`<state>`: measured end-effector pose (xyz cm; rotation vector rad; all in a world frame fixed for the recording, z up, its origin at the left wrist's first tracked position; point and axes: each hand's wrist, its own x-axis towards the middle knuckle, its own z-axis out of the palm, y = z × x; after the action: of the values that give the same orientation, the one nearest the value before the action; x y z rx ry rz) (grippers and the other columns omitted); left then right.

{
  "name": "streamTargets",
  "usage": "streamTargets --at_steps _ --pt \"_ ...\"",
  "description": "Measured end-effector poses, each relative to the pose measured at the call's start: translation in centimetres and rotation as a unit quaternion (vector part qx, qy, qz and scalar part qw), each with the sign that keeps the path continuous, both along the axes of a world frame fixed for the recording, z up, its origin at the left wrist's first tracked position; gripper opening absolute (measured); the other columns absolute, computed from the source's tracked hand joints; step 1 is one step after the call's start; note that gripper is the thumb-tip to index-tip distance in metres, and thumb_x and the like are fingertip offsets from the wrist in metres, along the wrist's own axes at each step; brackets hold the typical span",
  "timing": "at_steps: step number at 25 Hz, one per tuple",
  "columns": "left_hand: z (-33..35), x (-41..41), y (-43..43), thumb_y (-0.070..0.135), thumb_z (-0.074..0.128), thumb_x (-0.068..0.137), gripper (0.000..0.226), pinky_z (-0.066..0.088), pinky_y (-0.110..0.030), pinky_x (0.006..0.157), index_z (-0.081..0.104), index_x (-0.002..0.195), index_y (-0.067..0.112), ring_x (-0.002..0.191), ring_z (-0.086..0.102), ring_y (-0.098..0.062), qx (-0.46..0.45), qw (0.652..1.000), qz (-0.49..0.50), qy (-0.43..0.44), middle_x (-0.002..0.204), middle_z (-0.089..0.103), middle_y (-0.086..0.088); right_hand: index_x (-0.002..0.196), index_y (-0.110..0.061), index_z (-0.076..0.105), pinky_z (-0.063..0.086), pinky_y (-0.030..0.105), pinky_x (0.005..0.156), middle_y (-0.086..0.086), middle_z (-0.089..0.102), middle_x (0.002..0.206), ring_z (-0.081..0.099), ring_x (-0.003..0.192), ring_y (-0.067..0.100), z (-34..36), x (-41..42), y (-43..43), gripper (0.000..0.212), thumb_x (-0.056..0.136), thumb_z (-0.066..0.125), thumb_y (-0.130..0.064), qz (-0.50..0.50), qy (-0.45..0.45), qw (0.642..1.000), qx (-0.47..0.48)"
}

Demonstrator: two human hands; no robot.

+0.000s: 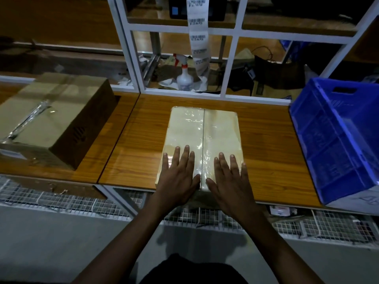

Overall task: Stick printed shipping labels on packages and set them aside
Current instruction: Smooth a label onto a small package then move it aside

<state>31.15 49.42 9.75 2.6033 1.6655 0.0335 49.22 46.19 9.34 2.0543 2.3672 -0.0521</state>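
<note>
A flat cardboard package (205,130), taped along its middle seam, lies on the wooden table (139,144) in front of me. My left hand (178,177) rests flat on its near left part, fingers spread. My right hand (229,181) lies flat on the near right part, fingers also spread. Neither hand holds anything. A strip of printed barcode labels (198,31) hangs down from a black printer (176,9) on the shelf behind the table.
A large taped cardboard box (53,119) sits on the table at the left. A blue plastic crate (336,140) stands at the right edge. Behind a white frame (131,58) stands a spray bottle (184,76) among clutter. Wire mesh (61,199) runs under the table.
</note>
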Motion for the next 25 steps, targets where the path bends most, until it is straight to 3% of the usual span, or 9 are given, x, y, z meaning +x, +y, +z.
streamTargets --at_steps 4,8,10,12,15,20,25 --pt "-1.1 -0.2 0.4 0.056 -0.004 0.095 0.083 0.007 -0.063 0.113 0.021 0.152 0.002 0.148 0.008 -0.041 -0.017 0.999 -0.025 -0.016 0.161 0.011 -0.019 0.148 -0.008 0.037 0.019 0.057 0.114 0.014 0.028 0.158 0.025 0.145 0.039 -0.1 -0.4 0.2 0.081 0.097 -0.003 -0.056 -0.006 0.003 1.000 -0.005" --pt "-0.1 -0.3 0.4 0.054 0.002 0.098 0.079 0.021 -0.067 0.108 0.032 0.148 0.000 0.144 0.021 -0.044 -0.011 0.999 -0.036 -0.023 0.157 0.023 -0.021 0.156 -0.016 0.007 -0.002 0.051 0.118 0.007 -0.003 0.164 -0.005 0.150 0.033 1.6 -0.7 0.7 0.088 0.083 -0.015 -0.061 -0.014 0.023 0.998 -0.060" --pt "0.9 0.0 2.0 0.053 -0.001 0.096 0.077 0.013 -0.062 0.114 0.017 0.153 0.004 0.148 0.008 -0.039 -0.039 0.999 -0.011 -0.010 0.162 0.009 -0.017 0.156 -0.018 0.002 -0.002 0.052 0.118 0.004 -0.007 0.164 -0.008 0.150 0.031 2.4 -0.8 2.6 0.086 0.083 -0.013 -0.061 -0.028 0.038 0.998 -0.049" --pt "1.7 0.7 5.7 0.048 0.010 0.100 0.068 0.005 -0.058 0.117 0.005 0.155 0.008 0.149 -0.002 -0.034 -0.061 0.998 0.031 -0.008 0.163 -0.002 -0.012 0.156 -0.017 0.003 -0.001 0.054 0.119 0.004 -0.006 0.164 -0.008 0.150 0.031 2.9 -0.7 6.4 0.071 0.097 0.003 -0.056 -0.030 0.068 0.996 -0.043" --pt "2.2 1.3 11.3 0.042 0.020 0.103 0.064 0.006 -0.060 0.116 0.005 0.154 0.008 0.149 0.000 -0.036 -0.060 0.997 0.048 0.000 0.163 0.000 -0.011 0.156 -0.016 0.007 0.000 0.056 0.119 0.003 -0.003 0.165 -0.007 0.150 0.031 3.0 0.2 12.3 0.061 0.104 0.016 -0.046 -0.041 0.088 0.994 -0.044" --pt "0.8 1.1 13.8 0.044 0.017 0.103 0.064 0.004 -0.062 0.114 0.006 0.155 0.008 0.149 -0.001 -0.036 -0.021 0.999 0.044 0.020 0.164 -0.001 -0.010 0.156 -0.016 0.001 -0.002 0.059 0.118 0.003 -0.007 0.164 -0.010 0.149 0.033 1.0 0.9 14.9 0.062 0.103 0.014 -0.046 -0.054 0.020 0.997 -0.045" --pt "0.2 1.3 13.9 0.046 0.016 0.102 0.064 0.001 -0.062 0.115 0.006 0.155 0.011 0.149 -0.003 -0.033 -0.006 0.998 0.054 0.027 0.164 -0.002 -0.008 0.156 -0.018 0.000 -0.005 0.058 0.117 0.002 -0.008 0.164 -0.012 0.149 0.032 0.1 0.6 15.2 0.062 0.103 0.012 -0.046 -0.061 0.008 0.998 -0.019"
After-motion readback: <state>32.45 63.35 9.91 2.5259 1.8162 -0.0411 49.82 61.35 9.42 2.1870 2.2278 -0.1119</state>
